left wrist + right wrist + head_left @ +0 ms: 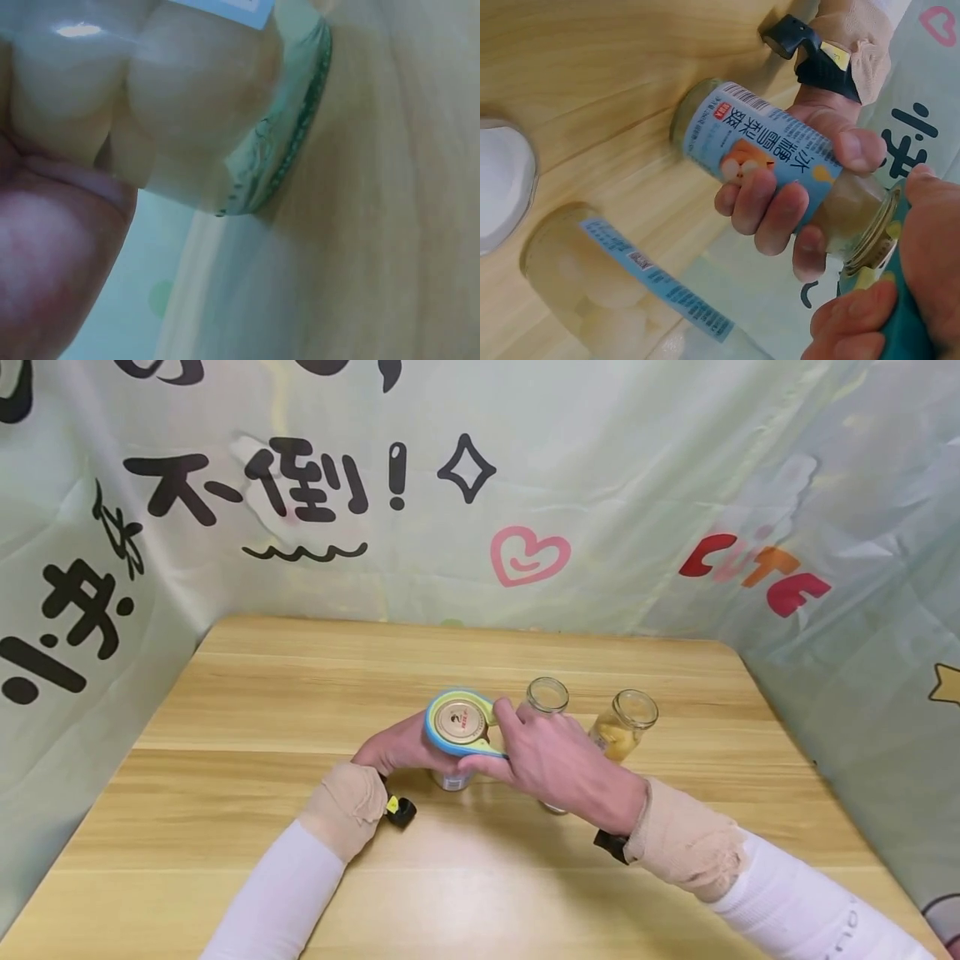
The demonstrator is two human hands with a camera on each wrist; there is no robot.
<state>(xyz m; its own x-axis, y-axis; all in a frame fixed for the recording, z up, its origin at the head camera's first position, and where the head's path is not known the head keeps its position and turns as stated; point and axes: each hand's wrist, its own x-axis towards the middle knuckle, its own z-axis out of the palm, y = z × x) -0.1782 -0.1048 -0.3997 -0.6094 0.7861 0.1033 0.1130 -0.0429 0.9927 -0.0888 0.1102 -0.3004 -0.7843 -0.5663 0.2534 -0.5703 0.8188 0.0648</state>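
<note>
A glass jar (769, 131) with a blue label and pale fruit pieces inside stands on the table. My left hand (405, 745) holds it, fingers and thumb wrapped round the label in the right wrist view. Over its gold lid (461, 721) sits a blue and yellow-green ring-shaped jar opener (437, 742). The handle of the opener is gripped by my right hand (558, 764), with the thumb along the near side. In the left wrist view the jar's green-tinted base (289, 135) shows close to the wood.
Just right of the held jar is a lidless glass jar (547, 695), partly hidden behind my right hand. Another lidless jar (617, 742) with yellowish pieces stands farther right. A white rounded thing (502, 187) lies at the right wrist view's left edge. Printed cloth (637, 510) surrounds the wooden table (300, 668).
</note>
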